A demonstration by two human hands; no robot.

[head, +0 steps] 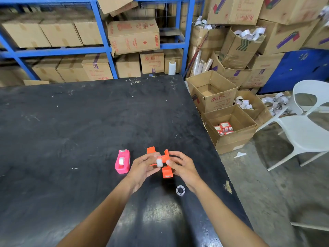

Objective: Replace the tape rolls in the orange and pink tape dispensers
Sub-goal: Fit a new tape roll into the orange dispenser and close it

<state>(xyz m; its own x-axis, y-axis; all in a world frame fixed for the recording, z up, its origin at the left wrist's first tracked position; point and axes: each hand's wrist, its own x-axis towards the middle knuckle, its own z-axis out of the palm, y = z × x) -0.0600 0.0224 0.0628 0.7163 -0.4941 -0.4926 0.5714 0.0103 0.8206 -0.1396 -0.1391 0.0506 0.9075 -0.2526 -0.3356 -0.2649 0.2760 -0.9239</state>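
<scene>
The fingers [154,158] of the left hand [142,169] are closed on a small white tape roll [159,162], pressing it toward the middle of the orange dispenser [167,164], while the right hand [183,167] has its fingers clamped around the orange body from the right side, lifting it just above the desk [71,131]. The orange dispenser looks opened or taken apart: one orange piece [151,150] sticks out on the far side of the left hand, and whether it is joined to the rest I cannot tell. On the desk near the right wrist lies a clear empty ring [180,190], most likely the spent core, so I judge the old roll to be out and the new one going in but not yet seated. The pink dispenser [122,164] stands on the desk just left of the left hand, untouched, with a whitish roll showing in its well; whether that roll is old or new cannot be told. So the task seems roughly at its midpoint at best: the orange one needs its roll seated and closed up, and the pink one may still be left to do. To the right of the desk, on the floor, an open cardboard box [231,129] holds red-and-white packets.
</scene>
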